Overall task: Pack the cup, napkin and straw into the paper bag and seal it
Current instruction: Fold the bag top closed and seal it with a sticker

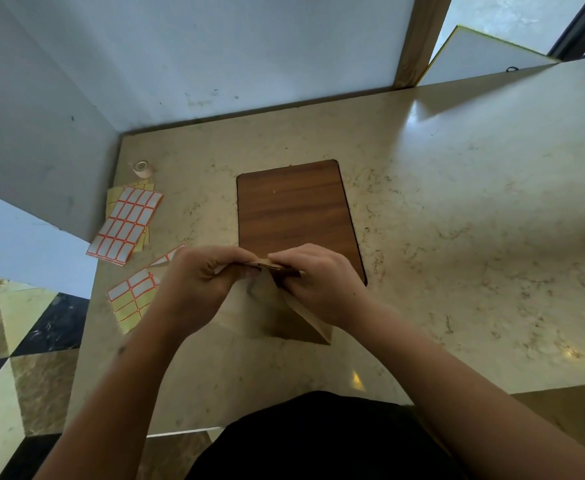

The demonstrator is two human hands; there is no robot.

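Note:
A brown paper bag (267,313) stands upright on the marble counter (457,237), just in front of me. Its top edge is pressed flat and folded over. My left hand (201,282) pinches the left part of that folded top. My right hand (318,282) pinches the right part, thumb and fingers closed on the paper. The two hands nearly touch above the bag. No cup, napkin or straw shows anywhere; the bag's inside is hidden.
A brown wooden board (294,209) lies flat behind the bag. Sheets of red-edged white labels (125,223) lie at the left, another sheet (135,292) beside my left wrist. A small tape roll (142,167) sits near the wall corner. White walls close the left and back.

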